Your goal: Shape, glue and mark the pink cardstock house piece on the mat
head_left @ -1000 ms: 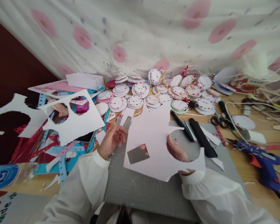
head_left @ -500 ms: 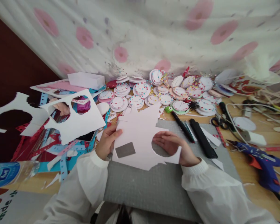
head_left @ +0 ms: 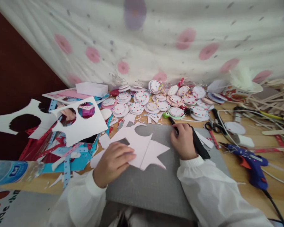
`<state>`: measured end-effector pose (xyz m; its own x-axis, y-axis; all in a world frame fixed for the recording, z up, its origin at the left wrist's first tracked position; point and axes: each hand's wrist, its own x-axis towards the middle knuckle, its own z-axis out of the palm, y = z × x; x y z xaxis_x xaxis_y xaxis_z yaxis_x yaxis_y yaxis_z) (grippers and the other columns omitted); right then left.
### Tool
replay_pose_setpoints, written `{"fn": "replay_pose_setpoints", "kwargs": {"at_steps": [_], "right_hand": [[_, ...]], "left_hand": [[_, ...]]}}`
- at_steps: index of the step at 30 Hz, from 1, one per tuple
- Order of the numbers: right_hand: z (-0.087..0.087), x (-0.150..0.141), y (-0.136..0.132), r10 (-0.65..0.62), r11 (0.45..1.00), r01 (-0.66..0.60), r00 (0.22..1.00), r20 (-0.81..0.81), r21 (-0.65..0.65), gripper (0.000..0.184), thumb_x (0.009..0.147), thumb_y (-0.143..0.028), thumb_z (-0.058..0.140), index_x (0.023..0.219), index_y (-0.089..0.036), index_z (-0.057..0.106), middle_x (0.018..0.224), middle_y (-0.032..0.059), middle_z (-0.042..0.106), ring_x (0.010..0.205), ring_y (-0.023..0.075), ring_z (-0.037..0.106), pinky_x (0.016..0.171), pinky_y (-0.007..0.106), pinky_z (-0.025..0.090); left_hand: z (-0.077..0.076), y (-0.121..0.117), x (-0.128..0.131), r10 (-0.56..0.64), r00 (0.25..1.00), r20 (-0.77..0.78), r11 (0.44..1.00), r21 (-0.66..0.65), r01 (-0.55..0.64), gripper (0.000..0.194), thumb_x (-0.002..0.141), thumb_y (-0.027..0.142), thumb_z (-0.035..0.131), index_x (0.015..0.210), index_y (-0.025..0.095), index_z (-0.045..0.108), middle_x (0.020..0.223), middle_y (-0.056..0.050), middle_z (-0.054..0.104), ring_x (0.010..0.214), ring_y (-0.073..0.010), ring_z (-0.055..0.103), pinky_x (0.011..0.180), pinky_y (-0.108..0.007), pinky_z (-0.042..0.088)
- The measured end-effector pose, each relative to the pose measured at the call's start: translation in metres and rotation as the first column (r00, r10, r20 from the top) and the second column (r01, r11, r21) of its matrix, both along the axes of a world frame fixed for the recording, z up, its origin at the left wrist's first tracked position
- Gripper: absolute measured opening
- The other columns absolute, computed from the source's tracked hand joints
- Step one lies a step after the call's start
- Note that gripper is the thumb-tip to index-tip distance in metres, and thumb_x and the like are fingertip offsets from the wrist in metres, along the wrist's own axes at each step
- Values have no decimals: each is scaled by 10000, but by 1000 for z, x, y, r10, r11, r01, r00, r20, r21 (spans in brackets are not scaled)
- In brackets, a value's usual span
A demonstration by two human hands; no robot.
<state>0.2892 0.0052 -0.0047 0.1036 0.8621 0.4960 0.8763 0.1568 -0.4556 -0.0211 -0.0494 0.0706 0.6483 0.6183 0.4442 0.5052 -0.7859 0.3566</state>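
A white cardboard sheet (head_left: 140, 148) with cut-out curves, jagged points and a small rectangular hole lies on the grey cutting mat (head_left: 142, 192). A straight line runs across it. My left hand (head_left: 115, 162) is closed at the sheet's near left edge, fingers over the top; the thumb is partly hidden. My right hand (head_left: 185, 140) curls around a black pen (head_left: 171, 120) topped with a green frog head (head_left: 166, 115). Most of the pen is under the fingers. Just right of that hand lies a long black case (head_left: 201, 146).
Rows of stacked white discs with coloured pins (head_left: 136, 108) line the back. Cut sheets (head_left: 92, 126) and coloured strips pile up at left, near a water bottle (head_left: 16, 171). At right are scissors (head_left: 213, 126), a blue glue gun (head_left: 248, 160) and wooden sticks (head_left: 272, 101).
The cardboard sheet was held up in both hands; now it is turned and down on the mat. My right hand has let go of it and closed on the frog-topped pen.
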Motion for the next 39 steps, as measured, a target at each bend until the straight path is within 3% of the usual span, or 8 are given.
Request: {"fn": "replay_pose_setpoints", "kwargs": {"at_steps": [2, 5, 9, 20, 24, 30, 33, 39], "right_hand": [[-4, 0, 0, -8, 1000, 9, 999, 54, -18, 211, 798, -160, 506, 988, -156, 597, 945, 146, 564, 940, 316, 512, 843, 482, 416], [-9, 1, 1, -38, 999, 38, 998, 57, -13, 231, 791, -162, 516, 1010, -165, 590, 930, 134, 546, 934, 320, 498, 838, 486, 400], [-11, 4, 2, -98, 995, 99, 993, 63, -10, 241, 780, -161, 515, 1012, -164, 582, 917, 131, 540, 930, 324, 492, 833, 484, 383], [-5, 10, 0, -78, 993, 86, 993, 88, -84, 220, 792, -130, 466, 981, -131, 578, 839, 136, 565, 832, 306, 511, 784, 450, 395], [4, 5, -2, 19, 998, -7, 980, -199, 60, 245, 854, -213, 480, 1090, -166, 525, 943, 117, 582, 854, 265, 542, 787, 433, 443], [24, -6, -11, 245, 969, -141, 650, -719, 202, 375, 892, -379, 535, 1233, -269, 427, 974, 54, 569, 840, 195, 599, 717, 340, 503], [31, -6, -13, 238, 964, -217, 448, -862, 153, 326, 908, -389, 513, 1220, -313, 463, 989, 36, 601, 826, 175, 623, 716, 330, 524], [38, -5, -14, 137, 905, -418, 104, -985, 82, 385, 822, -273, 606, 1206, -291, 572, 1037, 37, 674, 844, 164, 661, 825, 369, 550]], "left_hand": [[-14, -11, 3, -6, 992, -126, 999, -53, -1, 320, 870, 201, 608, 1186, 249, 623, 1201, -81, 653, 1087, -236, 582, 936, -420, 452], [-29, -22, 0, 63, 963, -263, 983, -151, -105, 626, 783, 392, 718, 1351, 248, 497, 1376, -132, 522, 1238, -307, 490, 1007, -482, 419], [-38, -26, -6, 165, 925, -343, 952, -190, -240, 902, 665, 526, 778, 1419, 210, 398, 1408, -169, 471, 1281, -353, 438, 1045, -542, 376], [-36, -9, -6, 80, 932, -353, 970, -186, -154, 574, 769, 446, 717, 1276, 229, 556, 1167, -105, 631, 1109, -288, 573, 1042, -525, 383], [-29, -2, -8, -8, 928, -373, 982, -179, -63, 494, 835, 371, 662, 1293, 231, 539, 1135, -102, 651, 1070, -265, 594, 1003, -478, 424], [-18, 10, -11, -151, 901, -408, 986, -133, 105, 408, 938, 157, 449, 1333, 239, 508, 1145, -99, 650, 1069, -226, 582, 953, -408, 456], [-23, 26, -9, -197, 888, -416, 977, -154, 145, 453, 928, 67, 355, 1307, 231, 542, 1193, -104, 650, 1111, -221, 570, 992, -430, 426], [-46, 72, -7, -208, 936, -284, 957, -255, 136, 339, 910, 127, 430, 1124, 228, 673, 1140, -74, 703, 1099, -202, 605, 1042, -411, 412]]}}
